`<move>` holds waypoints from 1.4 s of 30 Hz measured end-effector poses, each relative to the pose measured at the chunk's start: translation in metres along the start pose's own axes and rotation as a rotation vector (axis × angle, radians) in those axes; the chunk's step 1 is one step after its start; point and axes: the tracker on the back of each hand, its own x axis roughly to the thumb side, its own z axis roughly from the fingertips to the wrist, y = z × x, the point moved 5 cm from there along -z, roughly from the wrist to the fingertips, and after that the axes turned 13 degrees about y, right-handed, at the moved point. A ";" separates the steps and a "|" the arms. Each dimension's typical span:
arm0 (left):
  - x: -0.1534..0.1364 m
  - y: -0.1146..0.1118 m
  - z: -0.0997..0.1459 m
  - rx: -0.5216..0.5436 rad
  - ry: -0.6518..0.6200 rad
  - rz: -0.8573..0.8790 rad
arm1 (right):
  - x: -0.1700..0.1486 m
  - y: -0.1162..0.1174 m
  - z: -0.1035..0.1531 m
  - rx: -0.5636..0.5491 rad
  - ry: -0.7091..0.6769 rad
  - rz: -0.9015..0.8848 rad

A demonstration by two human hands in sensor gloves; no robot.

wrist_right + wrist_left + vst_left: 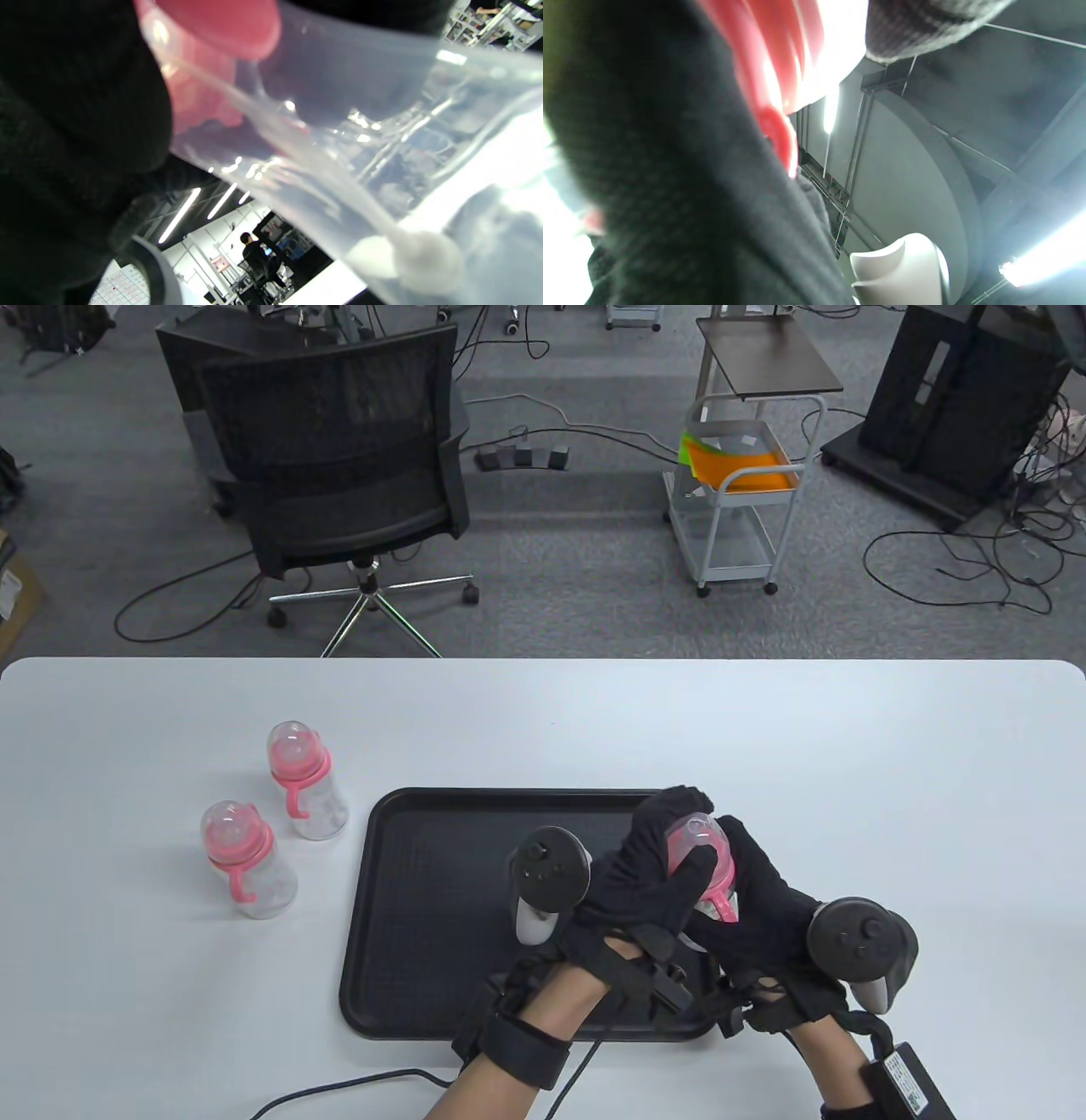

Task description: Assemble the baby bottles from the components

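Two finished bottles [271, 814] stand on the tabletop [764, 746], left of the tray [441, 916]. You hold the third bottle [708, 869] above the tray: left hand [649, 869] curled round its pink collar and cap, right hand [764, 916] wrapped round the clear body. It is probably light, stiff and slick; grip the collar, not the dome.

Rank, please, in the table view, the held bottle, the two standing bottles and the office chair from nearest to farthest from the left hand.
1. Held bottle: in the left hand itself, over the tray's right part.
2. Near standing bottle: left of the tray, toward the person.
3. Far standing bottle: left of the tray, further back.
4. Office chair: beyond the table, on the floor.
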 end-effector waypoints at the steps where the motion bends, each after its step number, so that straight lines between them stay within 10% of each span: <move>1: -0.001 0.002 -0.001 0.015 -0.014 0.010 | -0.001 0.001 0.002 -0.016 0.000 -0.024; 10: 0.001 0.009 -0.006 -0.031 0.048 0.005 | -0.006 0.002 -0.008 0.005 0.013 0.020; 14: 0.024 0.023 -0.004 0.040 0.105 -0.438 | -0.014 0.000 -0.009 0.021 0.044 0.076; 20: 0.026 0.031 0.002 -0.008 0.161 -0.615 | -0.019 0.000 -0.014 0.008 0.047 0.140; 30: -0.004 0.111 0.050 0.232 0.329 -1.296 | -0.082 -0.032 -0.048 -0.103 0.300 0.055; 42: -0.066 0.164 0.092 0.133 0.585 -1.308 | -0.127 -0.032 -0.092 -0.125 0.499 0.106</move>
